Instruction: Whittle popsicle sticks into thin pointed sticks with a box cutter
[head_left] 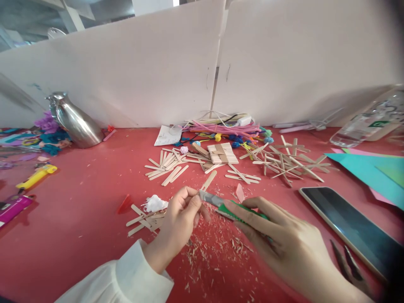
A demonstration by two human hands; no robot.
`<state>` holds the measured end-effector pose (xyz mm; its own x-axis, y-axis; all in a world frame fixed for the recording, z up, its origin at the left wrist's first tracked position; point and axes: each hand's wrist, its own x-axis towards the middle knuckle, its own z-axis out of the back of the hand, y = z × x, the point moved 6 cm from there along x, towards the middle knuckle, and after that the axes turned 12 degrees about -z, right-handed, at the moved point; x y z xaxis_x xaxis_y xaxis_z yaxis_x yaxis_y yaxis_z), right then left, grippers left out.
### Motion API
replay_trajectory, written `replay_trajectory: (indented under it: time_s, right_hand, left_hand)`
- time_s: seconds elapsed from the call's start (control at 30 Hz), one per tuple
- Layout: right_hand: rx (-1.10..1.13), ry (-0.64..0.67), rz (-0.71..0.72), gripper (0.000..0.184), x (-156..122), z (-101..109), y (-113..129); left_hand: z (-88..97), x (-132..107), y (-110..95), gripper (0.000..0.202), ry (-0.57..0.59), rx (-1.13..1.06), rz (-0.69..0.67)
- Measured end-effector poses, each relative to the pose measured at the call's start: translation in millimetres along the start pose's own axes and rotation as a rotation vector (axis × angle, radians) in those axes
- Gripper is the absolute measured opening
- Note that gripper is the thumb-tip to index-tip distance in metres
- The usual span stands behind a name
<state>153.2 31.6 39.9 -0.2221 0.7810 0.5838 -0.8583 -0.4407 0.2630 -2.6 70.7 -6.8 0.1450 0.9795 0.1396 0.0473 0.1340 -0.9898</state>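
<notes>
- Red tabletop [78,189], pale wood shavings [235,244] toward six o'clock.
- Left hand [181,219] pinches flat pale wooden stick [209,179], pointing one o'clock; right hand [280,231] grips green-handled steel cutter [232,208].
- Forced blade [212,199] could slip into left thumb [193,205].

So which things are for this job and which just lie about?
Seem part of it:
- green-handled, grey-bladed knife in the right hand
- pale, flat wooden stick by the blade
- loose wooden sticks, perhaps

Seem just lying about:
- shiny silver metal jug
- flat, dark-screened phone
- clear plastic bottle
</notes>
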Motion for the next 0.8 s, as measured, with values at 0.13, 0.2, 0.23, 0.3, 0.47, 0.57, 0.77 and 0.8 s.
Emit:
replay_trajectory:
  time_s: [0.13,0.2,0.23,0.3,0.47,0.57,0.77,0.8]
  right_hand:
    - [-0.039,-0.019,0.021,0.034,-2,0,-1]
    - [-0.054,-0.017,0.023,0.036,-2,0,-1]
    - [-0.059,-0.015,0.021,0.037,-2,-1,-1]
    - [-0.065,-0.014,0.022,0.037,-2,-1,-1]
    - [-0.150,-0.089,-0.062,0.031,2,2,-11]
    - [-0.154,-0.114,-0.096,0.029,2,4,-14]
    - [-0.092,-0.055,-0.027,0.031,-1,2,-6]
    - [-0.097,-0.066,-0.043,0.030,-1,3,-8]
  left_hand:
    - [0.4,1,-1,0.016,-0.010,0.002,-0.010]
    - [0.9,1,-2,0.015,-0.023,0.007,-0.005]
    - [0.9,1,-2,0.015,-0.026,0.005,-0.003]
    - [0.5,1,-3,0.015,-0.028,-0.003,-0.006]
    - [-2.4,-3,-3,0.018,-0.004,-0.026,0.013]
    - [-2.1,-3,-3,0.018,-0.005,-0.051,0.023]
    - [0.6,-1,-4,0.018,-0.015,-0.041,0.008]
    - [0.0,-1,-4,0.018,-0.008,-0.042,0.011]
